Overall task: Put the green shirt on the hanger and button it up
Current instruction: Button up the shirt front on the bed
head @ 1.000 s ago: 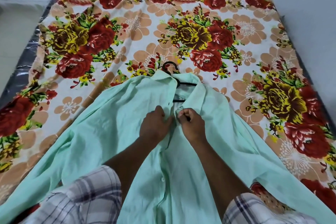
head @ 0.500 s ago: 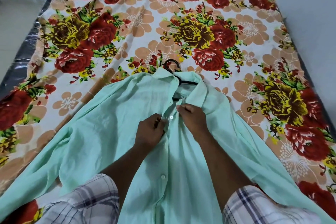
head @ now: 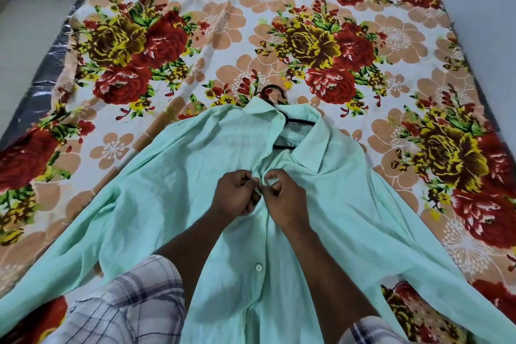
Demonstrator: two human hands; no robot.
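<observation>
A pale green shirt (head: pixel 173 187) lies front-up on the floral bedsheet, sleeves spread to both sides. A black hanger (head: pixel 275 98) sits inside it; only its hook and part of its bar show at the open collar. My left hand (head: pixel 236 195) pinches the left edge of the placket just below the collar. My right hand (head: pixel 284 198) pinches the right edge beside it, fingertips almost touching. The button between them is hidden by my fingers. Two white buttons (head: pixel 258 267) show lower on the placket.
The floral bedsheet (head: pixel 321 42) covers a mattress that fills most of the view. Grey floor (head: pixel 33 36) lies past its left edge and a pale wall (head: pixel 480 8) on the right. My knees in plaid shorts (head: pixel 122 307) rest on the shirt's lower part.
Both hands slid a little down the placket from just under the collar and closed together on it. The collar now lies more open, showing more of the hanger bar.
</observation>
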